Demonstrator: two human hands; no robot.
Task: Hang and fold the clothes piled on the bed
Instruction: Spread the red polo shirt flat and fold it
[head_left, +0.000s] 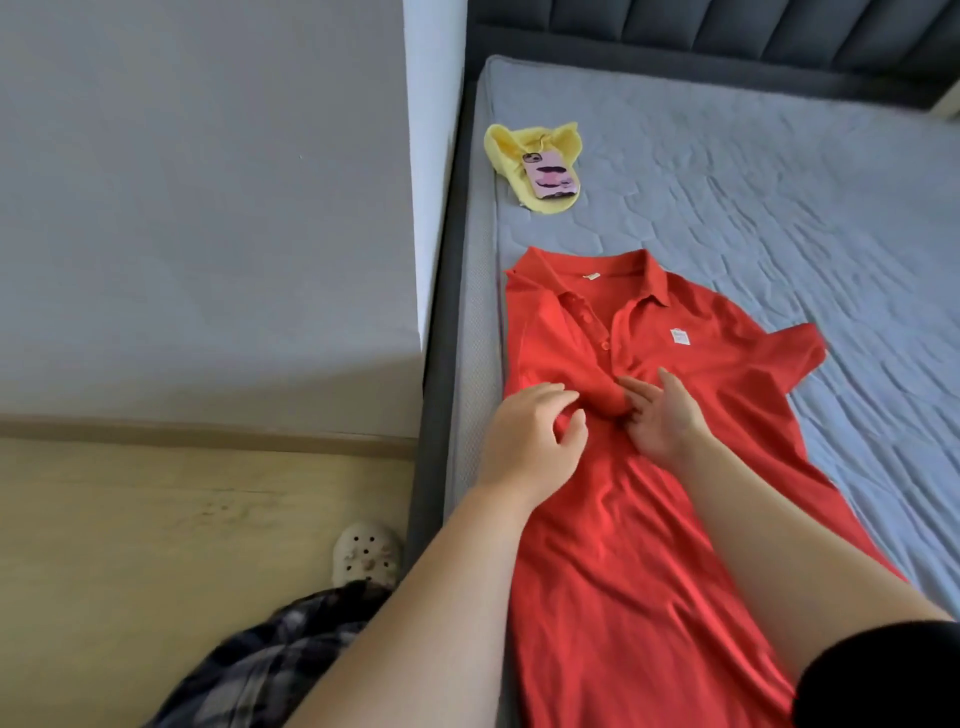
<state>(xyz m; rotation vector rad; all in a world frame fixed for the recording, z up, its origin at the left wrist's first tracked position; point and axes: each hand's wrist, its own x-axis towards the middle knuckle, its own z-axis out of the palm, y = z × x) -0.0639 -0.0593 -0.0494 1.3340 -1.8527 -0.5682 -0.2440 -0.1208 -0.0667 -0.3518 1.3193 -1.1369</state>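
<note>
Garment: long red polo-collared knit dress (623, 545), lying face up along the near left edge of the grey quilted mattress (779, 182), collar away from me, hem running out of view below. One short sleeve (795, 358) is spread flat. The other side looks turned inward over the front, making a raised roll at mid-chest.

Left hand (530, 441): fingers curled, pinching a ridge of the red fabric beside that roll.

Right hand (662, 421): fingers nearly straight and slightly spread, laid against the roll's other side, holding nothing.

I judge this is a fold being set: one hand gathers, the other flattens.

Further up the mattress, well apart from the collar, sits a crumpled yellow cloth (519, 150) with a pink-cased phone (550, 176) resting on it. It is not in the way for now.

Dark padded headboard (727, 31) beyond. Grey wall (208, 208) and pale wood floor (156, 519) to the left. White perforated clog (366, 553) and dark plaid fabric (270, 654) sit by the bed frame.
</note>
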